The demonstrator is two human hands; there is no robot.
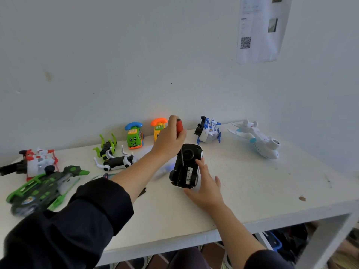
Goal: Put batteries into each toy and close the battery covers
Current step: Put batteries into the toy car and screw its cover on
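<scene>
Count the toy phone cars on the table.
2. The green toy phone car with a blue handset stands at the back by the wall. The yellow toy phone car with an orange handset is just right of it, partly hidden behind the left hand.

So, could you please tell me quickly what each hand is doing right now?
Left hand: closed, gripping the screwdriver upright over the toy car.
Right hand: open, straight fingers resting against the car's side.

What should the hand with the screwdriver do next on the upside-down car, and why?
Probably turn the screwdriver. The left hand grips it with its tip on the upturned car, and the right hand steadies the car. Whether the screw is going in or out is unclear.
</scene>
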